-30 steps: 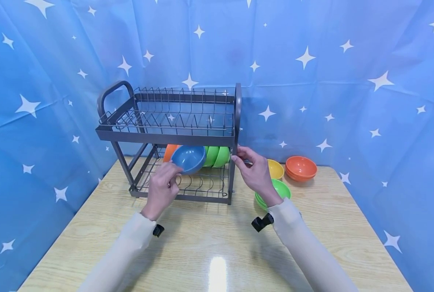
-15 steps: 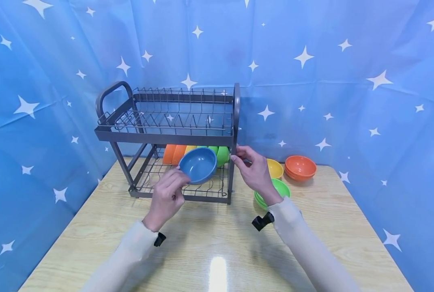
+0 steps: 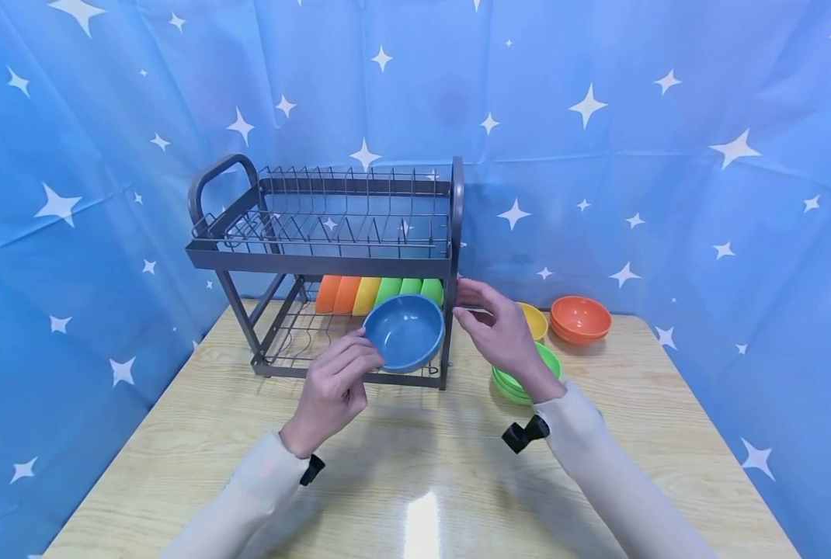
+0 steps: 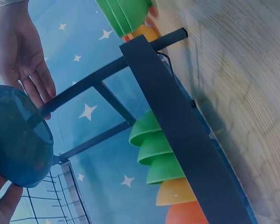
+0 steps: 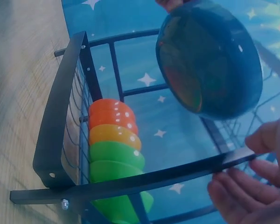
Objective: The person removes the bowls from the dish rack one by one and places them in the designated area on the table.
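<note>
Two-tier dish rack (image 3: 332, 256) on the bench (image 3: 415, 481): six bowls racked on the lower tier (image 3: 380, 293), loose green (image 3: 544, 365), yellow (image 3: 533, 320) and orange (image 3: 580, 318) bowls beside it. Left hand (image 3: 332, 388) pinches the blue bowl (image 3: 405, 332) in front of the lower tier; right hand (image 3: 502, 330) relaxed, fingers straight, by the rack post.

The person wears long cream sleeves, the left sleeve (image 3: 248, 497) and the right sleeve (image 3: 611, 473). A small black mount (image 3: 520, 435) sits at the right cuff, another black mount (image 3: 312, 469) at the left.
</note>
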Tool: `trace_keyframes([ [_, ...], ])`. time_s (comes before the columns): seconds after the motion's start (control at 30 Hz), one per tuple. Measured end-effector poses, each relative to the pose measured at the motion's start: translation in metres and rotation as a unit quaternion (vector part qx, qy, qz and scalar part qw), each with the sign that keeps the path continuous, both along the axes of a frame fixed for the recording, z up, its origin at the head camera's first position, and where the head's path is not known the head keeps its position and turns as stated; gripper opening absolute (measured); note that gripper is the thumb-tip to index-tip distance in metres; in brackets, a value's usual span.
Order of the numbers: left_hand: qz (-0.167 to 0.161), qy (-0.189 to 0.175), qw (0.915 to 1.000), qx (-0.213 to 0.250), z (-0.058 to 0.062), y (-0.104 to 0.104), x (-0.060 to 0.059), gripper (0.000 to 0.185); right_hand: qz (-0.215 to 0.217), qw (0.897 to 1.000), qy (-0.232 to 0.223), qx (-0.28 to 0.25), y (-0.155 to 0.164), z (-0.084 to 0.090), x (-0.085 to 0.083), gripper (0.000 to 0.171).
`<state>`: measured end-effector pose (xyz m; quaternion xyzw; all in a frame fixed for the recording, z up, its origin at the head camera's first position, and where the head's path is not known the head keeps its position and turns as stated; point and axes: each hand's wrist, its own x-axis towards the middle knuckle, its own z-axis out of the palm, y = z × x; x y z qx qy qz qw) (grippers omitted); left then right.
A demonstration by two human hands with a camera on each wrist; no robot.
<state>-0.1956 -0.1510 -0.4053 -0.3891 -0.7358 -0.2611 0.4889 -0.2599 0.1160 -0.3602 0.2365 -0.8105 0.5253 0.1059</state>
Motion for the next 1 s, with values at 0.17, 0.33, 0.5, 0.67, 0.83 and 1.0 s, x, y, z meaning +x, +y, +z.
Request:
trace_keyframes([
  [0.17,-0.011,-0.001,0.9998,-0.014,0.002,0.004,0.004,0.041,0.023,0.999,0.028,0.022,0.011,0.007,0.016,0.046],
  [0.33,-0.014,0.005,0.9992,-0.036,0.003,0.010,0.008,0.040,0.063,0.989,0.110,0.074,0.023,0.014,0.032,0.047],
  [0.5,-0.033,0.004,0.9975,-0.063,0.004,0.015,0.009,0.038,0.104,0.966,0.202,0.124,0.034,0.017,0.046,0.054],
  [0.67,-0.044,-0.005,0.9944,-0.095,0.005,0.020,0.010,0.036,0.168,0.938,0.252,0.168,0.042,0.019,0.056,0.055],
  [0.83,-0.047,-0.009,0.9917,-0.119,0.005,0.023,0.012,0.035,0.197,0.918,0.274,0.210,0.047,0.017,0.062,0.044],
  [1.0,-0.057,-0.003,0.9906,-0.124,0.003,0.026,0.012,0.038,0.187,0.900,0.312,0.241,0.048,0.012,0.065,0.029],
])
